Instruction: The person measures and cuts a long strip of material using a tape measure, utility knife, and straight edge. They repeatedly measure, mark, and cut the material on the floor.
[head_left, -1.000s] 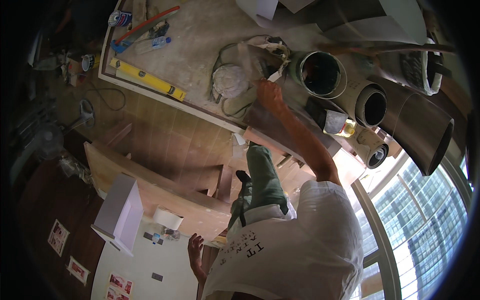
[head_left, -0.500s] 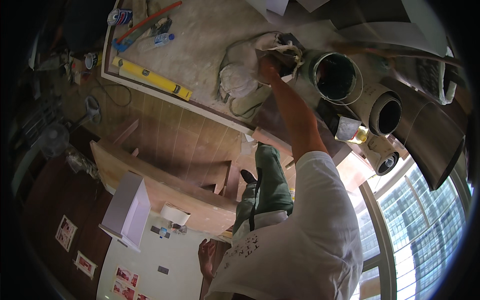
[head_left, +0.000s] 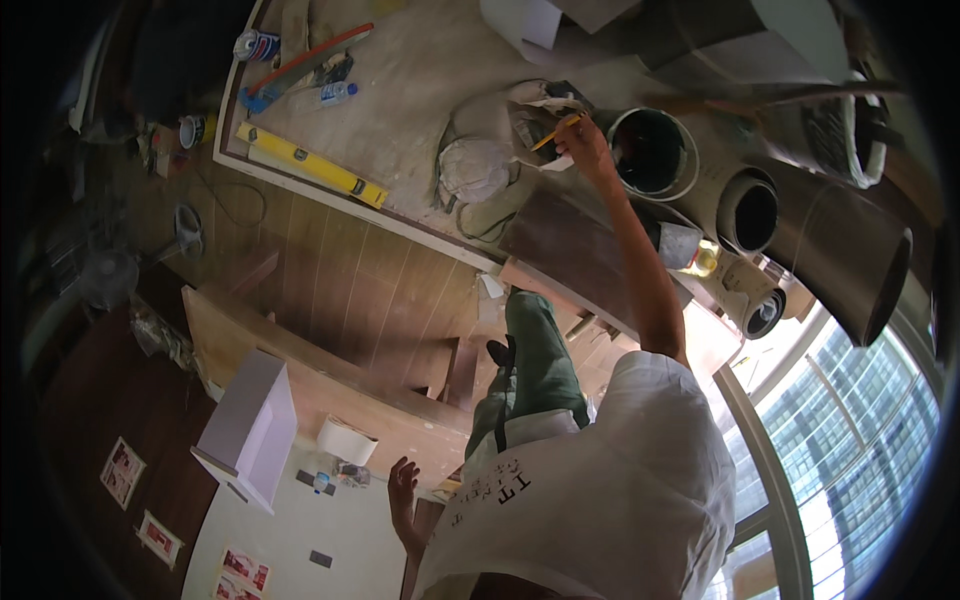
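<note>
Just left of the dark bucket (head_left: 650, 180), the right hand (head_left: 588, 148) pinches a slim yellow stick (head_left: 554, 133), probably a pencil, over a bag (head_left: 548, 92); a loose pinch or snagged tip could drop it. The left hand (head_left: 402, 492), fingers apart, hangs well apart from the bucket.

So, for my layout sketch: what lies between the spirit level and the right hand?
Head view: bare surface near the spirit level, then a pale bundle and an open bag, then the right hand.
</note>
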